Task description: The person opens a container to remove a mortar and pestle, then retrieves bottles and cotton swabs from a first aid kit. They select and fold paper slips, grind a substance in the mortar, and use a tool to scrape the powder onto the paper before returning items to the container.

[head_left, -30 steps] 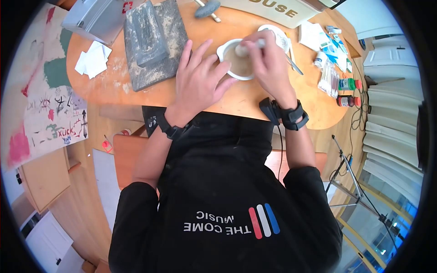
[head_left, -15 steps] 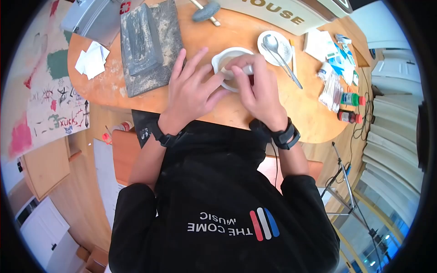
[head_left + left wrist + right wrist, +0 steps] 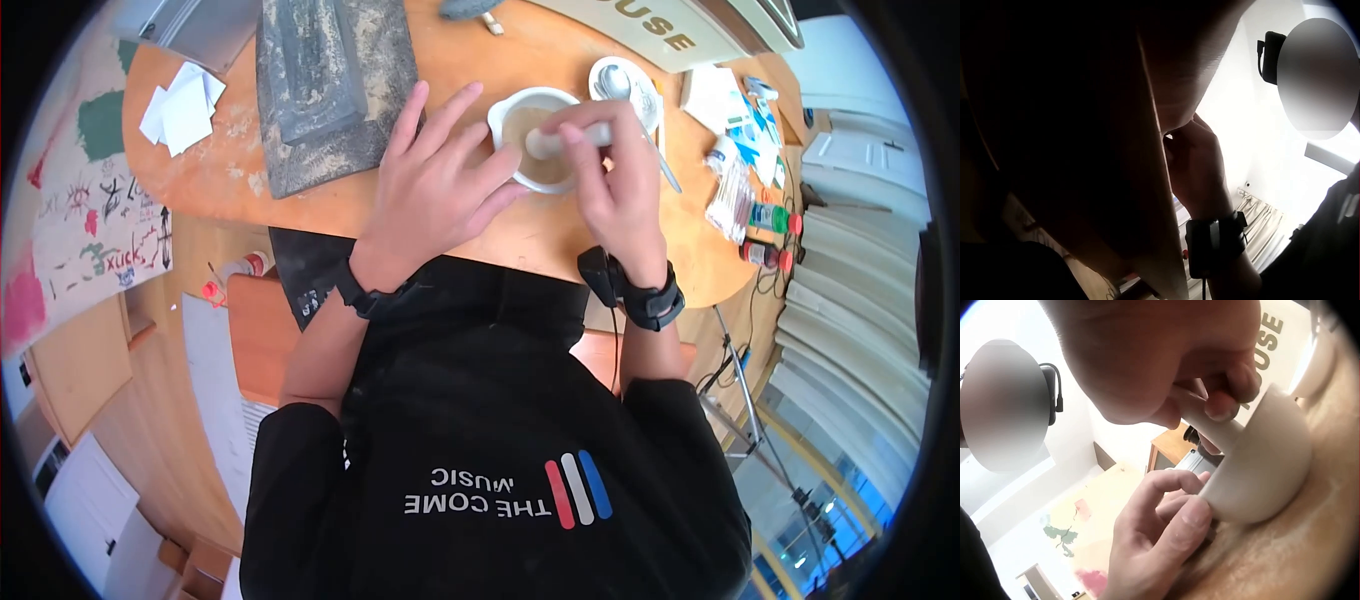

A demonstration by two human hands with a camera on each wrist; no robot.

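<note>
A white mortar (image 3: 541, 93) with brownish-grey matter inside stands on the table near its front edge. My right hand (image 3: 622, 195) grips a white pestle (image 3: 592, 136), its rounded head down in the mortar. The right wrist view shows those fingers curled round the pestle (image 3: 1213, 425) above the bowl. On the mortar's left side, my left hand (image 3: 435, 180) holds the rim between thumb and index finger, the other fingers spread out. That thumb tip (image 3: 1196, 512) rests against the outer wall in the right wrist view. The left wrist view is mostly dark.
Right of the mortar is a white dish (image 3: 597, 75) with spoons. Farther right lie cotton swabs (image 3: 730, 195) and small bottles (image 3: 768, 217). A grey stone slab (image 3: 390, 60) with a block on it and white papers (image 3: 187, 112) lie left; a lettered box (image 3: 640, 40) stands behind.
The pestle shifts about inside the mortar, toward the near left and then back right, with my right hand. My left hand stays at the rim. The head view shifts slightly.
</note>
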